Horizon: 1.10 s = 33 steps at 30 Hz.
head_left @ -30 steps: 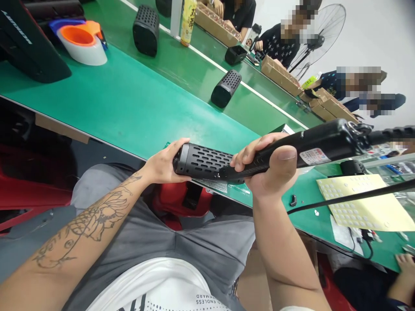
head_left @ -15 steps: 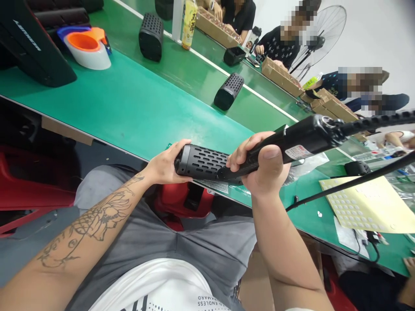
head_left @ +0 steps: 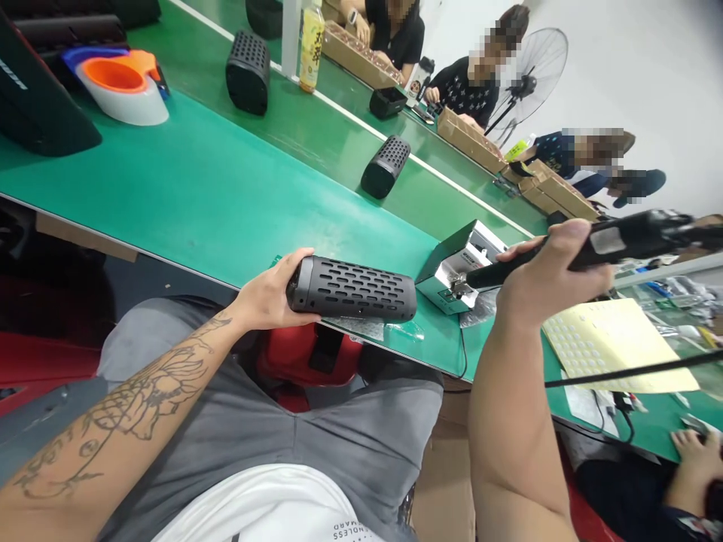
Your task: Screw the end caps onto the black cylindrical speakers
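Observation:
My left hand (head_left: 273, 295) grips the left end of a black perforated speaker (head_left: 351, 289) that lies on its side at the near edge of the green table (head_left: 226, 196). My right hand (head_left: 545, 282) is closed round a black electric screwdriver (head_left: 599, 242), lifted away to the right of the speaker. The screwdriver's tip hangs over a small grey metal box (head_left: 460, 266) standing just right of the speaker. A black cable (head_left: 633, 369) trails from the tool.
Two more black speakers (head_left: 386, 165) (head_left: 247, 71) lie on the conveyor belt. An orange and white tape dispenser (head_left: 121, 86) and a bottle (head_left: 312, 45) stand at the back. A yellow sheet of dots (head_left: 613, 348) lies at right. Other people sit beyond with cardboard boxes (head_left: 468, 139); a fan (head_left: 534, 64) stands behind.
My right hand lifted the screwdriver off the speaker's right end and swung it up and right. That uncovered the grey box. My left hand kept its grip on the speaker.

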Available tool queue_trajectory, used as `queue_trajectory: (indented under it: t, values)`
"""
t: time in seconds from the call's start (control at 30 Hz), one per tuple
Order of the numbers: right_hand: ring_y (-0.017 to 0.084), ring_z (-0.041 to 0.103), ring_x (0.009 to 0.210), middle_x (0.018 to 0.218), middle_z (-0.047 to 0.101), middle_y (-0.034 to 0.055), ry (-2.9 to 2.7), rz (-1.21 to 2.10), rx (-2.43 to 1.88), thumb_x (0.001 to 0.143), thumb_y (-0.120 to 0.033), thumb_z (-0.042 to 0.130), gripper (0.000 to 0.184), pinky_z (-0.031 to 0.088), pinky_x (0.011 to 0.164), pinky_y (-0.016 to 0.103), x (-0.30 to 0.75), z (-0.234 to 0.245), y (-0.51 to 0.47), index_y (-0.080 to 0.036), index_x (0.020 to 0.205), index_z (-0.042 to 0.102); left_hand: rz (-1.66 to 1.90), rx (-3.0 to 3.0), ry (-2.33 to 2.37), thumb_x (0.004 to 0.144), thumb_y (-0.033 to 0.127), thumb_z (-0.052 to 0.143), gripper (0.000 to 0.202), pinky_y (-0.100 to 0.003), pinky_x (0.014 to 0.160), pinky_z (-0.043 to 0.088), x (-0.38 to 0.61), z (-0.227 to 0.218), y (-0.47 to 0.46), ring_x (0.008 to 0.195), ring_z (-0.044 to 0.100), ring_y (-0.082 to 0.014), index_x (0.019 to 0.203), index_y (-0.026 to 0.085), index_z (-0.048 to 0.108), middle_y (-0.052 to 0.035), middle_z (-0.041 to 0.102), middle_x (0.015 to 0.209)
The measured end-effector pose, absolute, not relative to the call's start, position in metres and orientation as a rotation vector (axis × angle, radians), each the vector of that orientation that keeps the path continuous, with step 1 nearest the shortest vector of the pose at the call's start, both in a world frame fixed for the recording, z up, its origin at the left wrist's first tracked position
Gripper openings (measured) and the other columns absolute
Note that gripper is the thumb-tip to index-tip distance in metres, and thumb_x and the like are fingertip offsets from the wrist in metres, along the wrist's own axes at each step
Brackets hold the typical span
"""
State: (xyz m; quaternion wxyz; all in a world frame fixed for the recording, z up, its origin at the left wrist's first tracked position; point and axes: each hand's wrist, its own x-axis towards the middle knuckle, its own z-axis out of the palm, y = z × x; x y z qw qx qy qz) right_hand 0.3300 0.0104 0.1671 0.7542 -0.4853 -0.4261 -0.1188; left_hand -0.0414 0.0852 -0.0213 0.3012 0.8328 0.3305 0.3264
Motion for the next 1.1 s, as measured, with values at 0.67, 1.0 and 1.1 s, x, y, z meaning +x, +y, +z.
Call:
queue_trajectory:
  t: [0.67, 1.0, 1.1]
  values:
    - [0.016, 0.062, 0.044, 0.060, 0.059, -0.0043, -0.825, 0.129, -0.975, 0.109, -0.074, 0.078, 0.055, 0.052, 0.042, 0.031, 0.249, 0.191, -0.020, -0.026, 0.083, 0.074, 0.866, 2.212, 0.891, 0.078, 0.051, 0.107, 0.131, -0.053, 0.134, 0.064, -0.041, -0.023, 0.086, 0.159, 0.075, -0.0446, 0.188, 0.025, 0.040, -0.0197, 0.066, 0.180]
    - [0.019, 0.059, 0.049, 0.066, 0.058, -0.0050, -1.164, 0.588, -0.896, 0.105, -0.101, 0.065, 0.067, 0.055, 0.050, 0.040, 0.152, 0.163, 0.015, -0.035, 0.097, 0.071, 0.945, 2.188, 0.794, 0.076, 0.047, 0.111, 0.134, -0.051, 0.134, 0.063, -0.036, -0.028, 0.088, 0.159, 0.075, -0.0444, 0.188, 0.023, 0.042, -0.0213, 0.069, 0.177]
    - [0.020, 0.060, 0.051, 0.068, 0.061, -0.0037, -1.176, 0.620, -0.880, 0.105, -0.098, 0.069, 0.065, 0.054, 0.051, 0.041, 0.143, 0.154, 0.024, -0.034, 0.097, 0.073, 0.977, 2.184, 0.754, 0.077, 0.049, 0.111, 0.135, -0.052, 0.134, 0.063, -0.035, -0.030, 0.088, 0.160, 0.074, -0.0447, 0.189, 0.023, 0.042, -0.0225, 0.068, 0.178]
